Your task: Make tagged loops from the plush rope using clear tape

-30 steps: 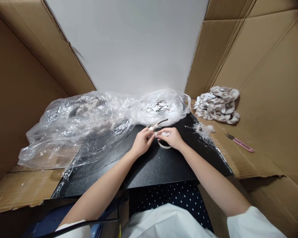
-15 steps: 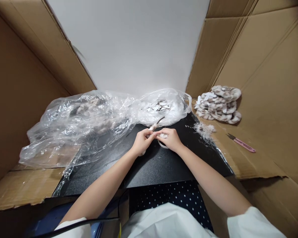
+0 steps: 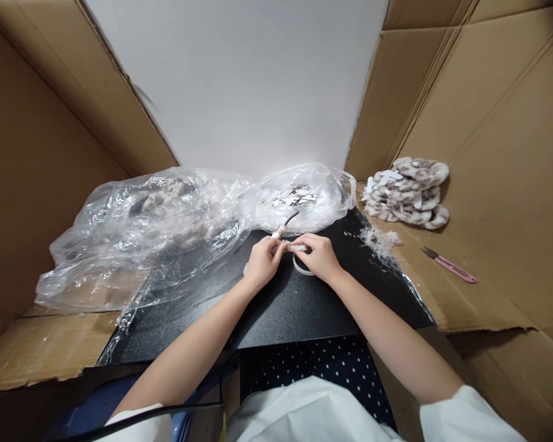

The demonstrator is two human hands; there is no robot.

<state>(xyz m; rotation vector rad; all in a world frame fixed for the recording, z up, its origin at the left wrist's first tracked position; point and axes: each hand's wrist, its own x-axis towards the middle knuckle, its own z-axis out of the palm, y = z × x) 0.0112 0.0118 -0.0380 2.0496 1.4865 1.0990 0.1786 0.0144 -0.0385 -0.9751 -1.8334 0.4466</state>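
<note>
My left hand (image 3: 263,261) is closed in a pinch on a pale plush-covered strip (image 3: 279,232), with a thin dark end sticking up past the fingers. My right hand (image 3: 320,256) pinches a whitish fluffy part (image 3: 298,247) of what seems the same piece, close beside the left fingertips. Below the right fingers a thin white curved band (image 3: 301,269) shows above the black tabletop (image 3: 286,313). The fingers hide much of the piece, and whether the band is joined to it I cannot tell.
Clear plastic bags stand behind: one with fluffy plush pieces (image 3: 166,202), another with small white and dark pieces (image 3: 295,196). At right lie a stack of plush rings with white tags (image 3: 408,193), loose fluff (image 3: 381,240) and pink-handled thread snips (image 3: 451,267). Cardboard walls (image 3: 498,153) flank the table.
The plush strip's dark end has shifted left and slightly up, now more upright. My hands have moved slightly apart, showing more of the white fluffy part between the fingers.
</note>
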